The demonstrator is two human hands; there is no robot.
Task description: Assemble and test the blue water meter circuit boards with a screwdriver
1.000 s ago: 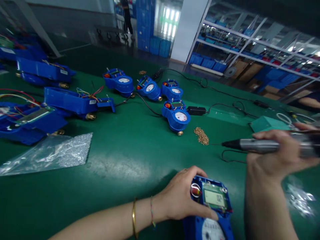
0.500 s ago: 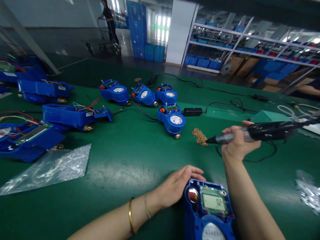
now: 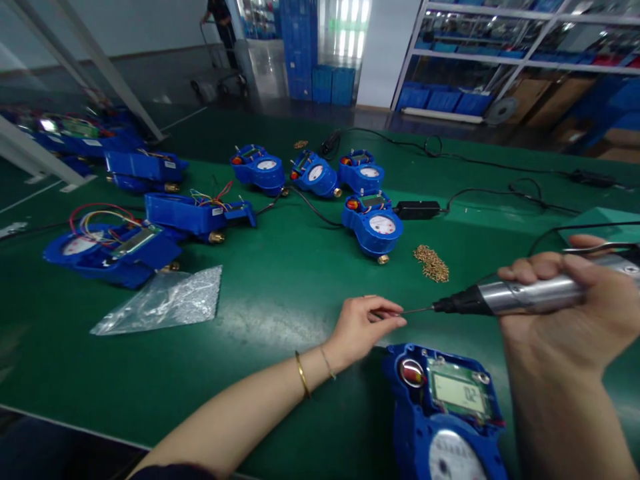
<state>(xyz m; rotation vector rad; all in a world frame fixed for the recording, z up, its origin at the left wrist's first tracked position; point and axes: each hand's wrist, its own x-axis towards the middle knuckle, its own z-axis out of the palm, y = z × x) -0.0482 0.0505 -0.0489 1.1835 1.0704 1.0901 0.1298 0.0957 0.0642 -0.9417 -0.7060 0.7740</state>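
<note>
Head view: a blue meter [image 3: 445,413] lies at lower right; just above it the left hand [image 3: 363,327] pinches the bit tip of the electric screwdriver [image 3: 525,297], which the right hand [image 3: 570,313] grips firmly at mid right. Farther up, centre, lie brass screws [image 3: 431,262] and other meters [image 3: 373,227].

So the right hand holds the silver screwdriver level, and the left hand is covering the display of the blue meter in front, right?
Not quite. In the head view the display of the blue meter is uncovered; the left hand is beside it, fingertips pinching at the tip of the bit. The right hand does hold the silver screwdriver level.
</note>
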